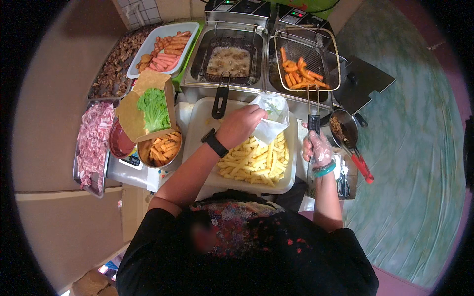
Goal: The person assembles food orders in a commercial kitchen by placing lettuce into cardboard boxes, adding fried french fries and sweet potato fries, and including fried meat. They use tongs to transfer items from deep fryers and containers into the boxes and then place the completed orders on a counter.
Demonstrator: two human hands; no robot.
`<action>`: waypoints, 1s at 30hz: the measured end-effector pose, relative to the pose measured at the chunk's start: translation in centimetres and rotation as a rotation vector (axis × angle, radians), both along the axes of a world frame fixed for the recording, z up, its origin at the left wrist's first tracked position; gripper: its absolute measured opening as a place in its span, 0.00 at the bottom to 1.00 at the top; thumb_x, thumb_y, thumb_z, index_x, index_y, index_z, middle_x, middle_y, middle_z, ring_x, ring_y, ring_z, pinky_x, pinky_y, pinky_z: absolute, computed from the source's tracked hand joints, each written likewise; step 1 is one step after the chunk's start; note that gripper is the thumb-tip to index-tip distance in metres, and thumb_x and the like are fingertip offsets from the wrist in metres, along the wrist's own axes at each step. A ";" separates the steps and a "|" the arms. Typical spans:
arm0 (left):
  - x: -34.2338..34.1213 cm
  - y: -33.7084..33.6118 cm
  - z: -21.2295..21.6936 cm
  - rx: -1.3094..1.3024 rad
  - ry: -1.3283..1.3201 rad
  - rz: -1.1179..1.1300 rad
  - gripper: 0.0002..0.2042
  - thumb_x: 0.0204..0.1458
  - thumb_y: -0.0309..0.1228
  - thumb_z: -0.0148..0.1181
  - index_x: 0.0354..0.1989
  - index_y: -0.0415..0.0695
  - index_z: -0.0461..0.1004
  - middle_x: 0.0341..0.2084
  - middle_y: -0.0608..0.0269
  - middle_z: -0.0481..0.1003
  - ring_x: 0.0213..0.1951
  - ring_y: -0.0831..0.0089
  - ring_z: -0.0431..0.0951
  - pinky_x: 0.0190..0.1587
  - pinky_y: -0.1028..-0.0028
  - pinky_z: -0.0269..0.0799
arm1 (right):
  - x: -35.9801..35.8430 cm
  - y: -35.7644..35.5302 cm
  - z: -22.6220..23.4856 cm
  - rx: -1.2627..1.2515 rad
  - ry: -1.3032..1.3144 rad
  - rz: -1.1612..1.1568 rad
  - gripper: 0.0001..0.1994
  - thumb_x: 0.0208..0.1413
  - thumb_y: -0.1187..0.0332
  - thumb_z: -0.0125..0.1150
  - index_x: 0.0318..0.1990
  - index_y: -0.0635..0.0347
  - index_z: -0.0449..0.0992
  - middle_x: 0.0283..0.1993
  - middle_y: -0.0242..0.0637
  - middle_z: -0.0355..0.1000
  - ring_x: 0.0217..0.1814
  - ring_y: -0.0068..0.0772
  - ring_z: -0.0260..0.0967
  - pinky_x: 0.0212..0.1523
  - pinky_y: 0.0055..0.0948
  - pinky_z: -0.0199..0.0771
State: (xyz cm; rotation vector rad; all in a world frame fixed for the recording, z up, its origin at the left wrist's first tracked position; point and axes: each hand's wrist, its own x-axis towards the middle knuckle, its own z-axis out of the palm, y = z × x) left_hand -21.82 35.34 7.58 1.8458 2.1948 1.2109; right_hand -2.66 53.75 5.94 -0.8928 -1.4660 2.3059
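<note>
My left hand [244,126], bare with a black band at the wrist, pinches the rim of a white bag [272,129]. The bag hangs open over a white tray [196,153] of pale yellow fries [256,163]. My right hand [320,149], in a clear plastic glove, is wrapped round the black handle of a frying basket [320,52]. That basket is over the right fryer well, with orange-brown fried sticks [298,74] gathered toward its handle side. Something greenish shows in or through the bag, but I cannot make it out.
A second basket with a black handle [220,102] sits in bubbling oil in the left fryer well [228,61]. To the left stand a lettuce-filled box [132,116], a bowl of fried sticks [162,148], sausages [170,49] and raw meat [94,128]. Red-handled tongs [363,167] rest in a pot at right.
</note>
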 end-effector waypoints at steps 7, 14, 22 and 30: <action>-0.1 0.1 -0.3 0.059 0.055 -0.022 0.06 0.46 0.24 0.48 0.34 0.42 0.67 0.29 0.57 0.68 0.32 0.58 0.70 0.34 0.67 0.67 | -0.1 1.1 -0.4 -0.018 0.012 0.037 0.12 0.56 0.65 0.45 0.46 0.56 0.64 0.15 0.28 0.56 0.10 0.19 0.49 0.08 0.20 0.51; 0.2 0.2 -0.5 0.090 0.049 0.019 0.06 0.44 0.23 0.50 0.32 0.42 0.68 0.28 0.58 0.67 0.31 0.60 0.70 0.33 0.68 0.68 | -0.3 0.3 -1.2 -0.024 -0.056 -0.014 0.16 0.56 0.62 0.46 0.50 0.56 0.62 0.16 0.26 0.53 0.10 0.17 0.47 0.09 0.18 0.50; 0.2 -0.1 0.1 0.036 0.079 0.037 0.05 0.46 0.25 0.49 0.32 0.42 0.68 0.29 0.58 0.67 0.32 0.60 0.71 0.33 0.68 0.68 | -0.3 0.2 -1.4 -0.047 0.001 -0.029 0.13 0.57 0.65 0.45 0.49 0.56 0.63 0.15 0.26 0.55 0.11 0.18 0.49 0.09 0.20 0.51; 0.3 0.1 -1.2 0.095 0.119 0.081 0.05 0.43 0.24 0.50 0.30 0.43 0.68 0.26 0.61 0.66 0.30 0.63 0.70 0.31 0.69 0.68 | 0.1 -0.2 -1.5 0.004 0.035 0.003 0.14 0.58 0.65 0.43 0.50 0.56 0.63 0.15 0.27 0.55 0.10 0.19 0.48 0.09 0.21 0.51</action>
